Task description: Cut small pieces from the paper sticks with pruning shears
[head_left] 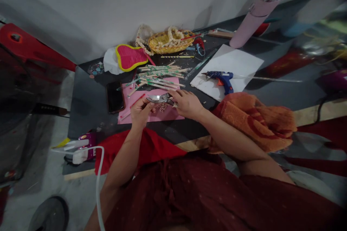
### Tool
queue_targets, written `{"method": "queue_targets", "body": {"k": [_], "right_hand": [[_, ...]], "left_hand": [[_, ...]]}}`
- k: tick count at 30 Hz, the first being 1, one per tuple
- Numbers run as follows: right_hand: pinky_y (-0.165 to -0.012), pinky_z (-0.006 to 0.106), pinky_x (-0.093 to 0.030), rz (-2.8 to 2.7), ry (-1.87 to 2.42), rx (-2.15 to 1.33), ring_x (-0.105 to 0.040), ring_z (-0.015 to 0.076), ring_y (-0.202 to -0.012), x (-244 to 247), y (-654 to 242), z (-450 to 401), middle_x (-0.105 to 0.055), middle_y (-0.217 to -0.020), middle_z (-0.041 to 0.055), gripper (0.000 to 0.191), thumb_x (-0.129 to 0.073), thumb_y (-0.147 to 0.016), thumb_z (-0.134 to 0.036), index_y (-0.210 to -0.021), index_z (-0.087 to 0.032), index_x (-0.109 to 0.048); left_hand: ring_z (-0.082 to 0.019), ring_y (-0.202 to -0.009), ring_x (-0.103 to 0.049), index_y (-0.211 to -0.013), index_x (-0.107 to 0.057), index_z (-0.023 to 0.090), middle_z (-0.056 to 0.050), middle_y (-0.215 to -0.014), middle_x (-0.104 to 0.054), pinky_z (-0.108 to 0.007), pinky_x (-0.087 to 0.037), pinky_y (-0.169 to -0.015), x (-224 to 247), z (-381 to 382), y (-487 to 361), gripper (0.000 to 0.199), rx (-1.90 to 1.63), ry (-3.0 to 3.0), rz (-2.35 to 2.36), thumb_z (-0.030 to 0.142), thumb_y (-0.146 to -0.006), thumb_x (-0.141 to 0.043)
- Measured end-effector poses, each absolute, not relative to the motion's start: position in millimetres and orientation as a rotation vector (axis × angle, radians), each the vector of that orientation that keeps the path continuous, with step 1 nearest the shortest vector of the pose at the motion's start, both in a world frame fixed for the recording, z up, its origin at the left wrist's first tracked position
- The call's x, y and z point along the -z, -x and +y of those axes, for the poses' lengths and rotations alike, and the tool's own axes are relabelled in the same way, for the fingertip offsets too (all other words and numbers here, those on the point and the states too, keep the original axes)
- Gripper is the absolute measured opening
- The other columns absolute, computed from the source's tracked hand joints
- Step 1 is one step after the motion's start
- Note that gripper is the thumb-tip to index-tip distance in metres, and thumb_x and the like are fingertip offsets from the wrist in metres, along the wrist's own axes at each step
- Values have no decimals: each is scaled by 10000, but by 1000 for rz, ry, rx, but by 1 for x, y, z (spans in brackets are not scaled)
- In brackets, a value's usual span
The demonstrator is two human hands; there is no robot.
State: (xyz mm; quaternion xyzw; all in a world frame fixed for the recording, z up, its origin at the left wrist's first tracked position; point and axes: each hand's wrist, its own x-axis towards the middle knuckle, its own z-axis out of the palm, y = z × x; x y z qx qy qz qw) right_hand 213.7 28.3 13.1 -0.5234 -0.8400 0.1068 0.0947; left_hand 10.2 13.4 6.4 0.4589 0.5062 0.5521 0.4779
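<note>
A pair of metal pruning shears [159, 98] lies across my two hands above a pink paper sheet [151, 114], its steel blades pointing left. My right hand [187, 104] wraps the dark handles. My left hand [141, 112] cups the shears nearer the blades, and its fingers touch the metal. Small cut pieces [163, 107] lie on the pink sheet beneath the tool. Just beyond my hands is a heap of pale wooden sticks with green markings [159, 74], partly resting on the sheet.
A blue hot glue gun [219, 81] rests on a white board [230, 66]. Nearby are a black phone [115, 97], a woven yellow basket [170, 42], a pink padded piece [129, 57] and a pink tumbler [256, 16]. An orange towel [252, 122] lies by my right arm. A white cable [99, 177] runs down at the left.
</note>
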Motion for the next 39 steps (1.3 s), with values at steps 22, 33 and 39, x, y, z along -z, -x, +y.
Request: {"method": "queue_targets", "body": {"k": [22, 33, 39], "right_hand": [[-806, 323, -446, -2502, 1493, -311, -606, 243, -965, -10, -219, 28, -615, -1157, 92, 528, -470, -841, -249, -1366, -217, -413], [-944, 413, -406, -2565, 1411, -312, -500, 287, -1173, -12, -220, 34, -482, -1375, 109, 639, -502, -823, -229, -1436, -224, -320], [-930, 389, -415, -2558, 1340, -381, -536, 255, -1126, -9, -224, 35, -518, -1329, 108, 569, -485, -839, -241, -1398, -221, -378]], "left_hand": [[-68, -441, -552, -721, -665, 141, 0, -631, -671, -185, -476, -442, -8, 10, -9, 158, -1299, -1089, 1126, 287, -729, -723], [-80, -436, -566, -736, -688, 146, -15, -645, -687, -207, -492, -448, 1, 13, 0, 206, -1220, -1093, 1092, 322, -669, -771], [-76, -393, -550, -695, -671, 132, -33, -627, -689, -194, -466, -405, -4, 12, 2, 245, -1120, -1049, 1084, 348, -657, -780]]}}
